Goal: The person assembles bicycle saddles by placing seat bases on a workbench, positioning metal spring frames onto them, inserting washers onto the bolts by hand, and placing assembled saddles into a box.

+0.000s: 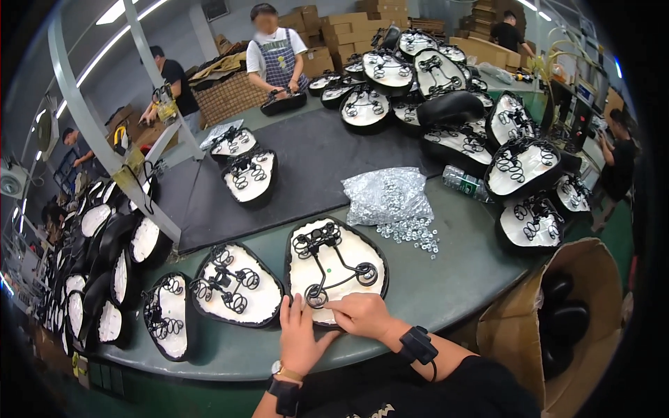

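Observation:
An upturned bicycle saddle point(334, 275) lies on the green bench in front of me, its pale underside up and its dark rim around it. A black wire frame with coil springs point(341, 282) sits on that underside. My left hand point(301, 336) rests on the saddle's near left edge, fingers stretched out and thumb apart. At the near left coil, my right hand point(361, 315) has its index fingertip against or beside the spring and its other fingers curled. Whatever its fingertips may hold is hidden. Another upturned saddle with springs point(240, 306) lies just left.
A clear plastic bag of small metal nuts point(387, 196) lies beyond, with loose nuts point(417, 235) spilled beside it. Saddles are piled at right point(523, 167) and left point(111, 258). A cardboard box point(516, 327) stands at my right. A person point(277, 59) works across the bench.

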A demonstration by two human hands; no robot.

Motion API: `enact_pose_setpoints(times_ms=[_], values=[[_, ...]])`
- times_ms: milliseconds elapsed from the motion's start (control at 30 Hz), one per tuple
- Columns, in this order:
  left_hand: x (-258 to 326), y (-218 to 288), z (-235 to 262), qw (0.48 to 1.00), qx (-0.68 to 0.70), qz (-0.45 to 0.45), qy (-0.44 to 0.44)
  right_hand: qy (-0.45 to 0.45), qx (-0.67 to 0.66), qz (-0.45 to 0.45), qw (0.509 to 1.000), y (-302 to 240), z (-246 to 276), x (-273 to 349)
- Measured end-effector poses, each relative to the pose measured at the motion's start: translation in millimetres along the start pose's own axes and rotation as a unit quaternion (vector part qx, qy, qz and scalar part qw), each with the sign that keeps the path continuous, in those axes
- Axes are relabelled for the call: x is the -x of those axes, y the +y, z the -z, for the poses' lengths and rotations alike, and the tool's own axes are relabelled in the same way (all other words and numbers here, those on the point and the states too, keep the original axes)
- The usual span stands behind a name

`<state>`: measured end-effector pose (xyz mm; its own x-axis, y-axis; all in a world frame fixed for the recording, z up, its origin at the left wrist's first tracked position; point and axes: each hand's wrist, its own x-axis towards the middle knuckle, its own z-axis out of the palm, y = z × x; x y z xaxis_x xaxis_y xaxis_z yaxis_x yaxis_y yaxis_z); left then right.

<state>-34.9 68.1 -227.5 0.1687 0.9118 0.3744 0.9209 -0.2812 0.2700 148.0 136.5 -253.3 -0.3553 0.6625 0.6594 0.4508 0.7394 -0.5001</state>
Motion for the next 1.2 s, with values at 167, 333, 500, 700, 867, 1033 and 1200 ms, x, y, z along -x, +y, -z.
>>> enact_pose_setpoints(times_ms=[167, 333, 500, 700, 867, 1033, 1200], values=[[26, -32, 7, 0.937, 0.301, 0.171, 0.039, 0.146, 0.012, -0.115, 0.982, 30, 43, -8], [25, -43, -41, 0.807, 0.519, 0.269, -0.082, -0.108, -0.323, -0.486, 0.805, 55, 59, 9], [23, -33, -49, 0.813, 0.517, 0.266, -0.028, -0.033, -0.379, -0.469, 0.797, 28, 57, 16], [-1, 47, -6, 0.932, 0.349, -0.085, 0.041, 0.198, -0.370, -0.461, 0.782, 10, 164, 68], [-22, 3, 10, 0.989, 0.044, -0.115, 0.083, 0.456, -0.355, -0.343, 0.741, -20, 289, 119], [1, -47, 18, 0.994, -0.023, 0.033, 0.098, 0.616, 0.068, -0.492, 0.611, -22, 397, 294], [46, -114, 33, 0.931, -0.113, 0.206, 0.280, 0.554, 0.028, -0.660, 0.507, 24, 418, 440]])
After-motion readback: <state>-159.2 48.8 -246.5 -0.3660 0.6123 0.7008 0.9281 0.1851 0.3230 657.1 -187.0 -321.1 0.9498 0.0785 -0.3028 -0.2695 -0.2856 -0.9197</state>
